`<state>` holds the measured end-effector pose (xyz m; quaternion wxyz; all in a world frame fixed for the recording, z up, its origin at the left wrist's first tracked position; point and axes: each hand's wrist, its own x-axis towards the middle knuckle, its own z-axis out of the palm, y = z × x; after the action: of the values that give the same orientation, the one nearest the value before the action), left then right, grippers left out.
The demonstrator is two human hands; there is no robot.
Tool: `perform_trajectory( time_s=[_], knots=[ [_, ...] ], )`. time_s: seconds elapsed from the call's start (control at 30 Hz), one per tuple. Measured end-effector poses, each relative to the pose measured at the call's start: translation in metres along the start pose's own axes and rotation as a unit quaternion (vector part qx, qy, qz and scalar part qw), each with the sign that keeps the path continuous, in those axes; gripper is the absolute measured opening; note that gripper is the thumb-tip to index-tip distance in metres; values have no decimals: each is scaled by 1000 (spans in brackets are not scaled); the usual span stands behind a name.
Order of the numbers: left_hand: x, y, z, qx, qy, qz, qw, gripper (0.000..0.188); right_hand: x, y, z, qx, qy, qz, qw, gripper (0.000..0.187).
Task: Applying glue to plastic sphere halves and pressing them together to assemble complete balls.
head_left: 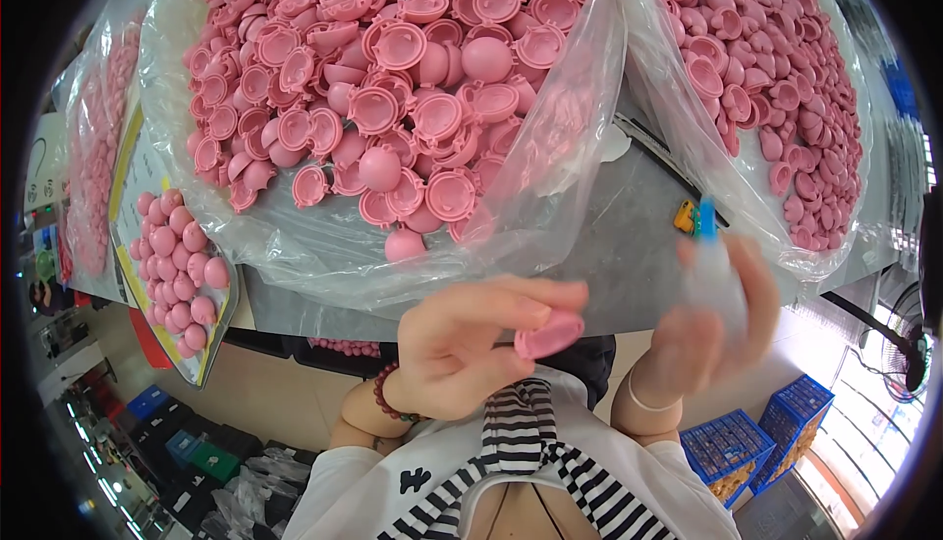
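My left hand (457,343) pinches a pink plastic half-shell (550,337) between thumb and fingers, just off the table's near edge. To its right, my right hand (688,345) is wrapped round a translucent white squeeze bottle (715,280) with a blue tip pointing away from me. Motion smears this hand and the bottle. The two hands are apart. Beyond my left hand, a clear plastic bag (324,280) lies spread open under a big heap of pink hinged ball shells (398,46). One pink ball (404,245) sits at the heap's near edge.
A second bag of smaller pink pieces (786,98) lies at the right. At the left, a tray (218,329) holds several closed pink balls (175,270). A small yellow object (685,216) lies on the grey table (638,245). Blue crates (727,442) stand on the floor at right.
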<state>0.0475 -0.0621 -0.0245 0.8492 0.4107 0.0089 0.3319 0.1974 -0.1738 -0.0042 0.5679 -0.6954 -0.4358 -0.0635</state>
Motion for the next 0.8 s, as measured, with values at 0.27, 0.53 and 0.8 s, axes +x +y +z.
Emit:
perform_trajectory(
  time_s=[0.27,0.53,0.8],
  knots=[
    [-1,3,-3,-289,-8,-200,936,30,11,11,16,32,-98,173,980,40],
    [1,4,-3,-382,-29,-221,897,26,63,54,-50,-363,-114,-24,924,29],
    [-2,-4,-8,-423,-89,-171,885,43,59,61,-56,-381,-176,58,906,30]
  ],
)
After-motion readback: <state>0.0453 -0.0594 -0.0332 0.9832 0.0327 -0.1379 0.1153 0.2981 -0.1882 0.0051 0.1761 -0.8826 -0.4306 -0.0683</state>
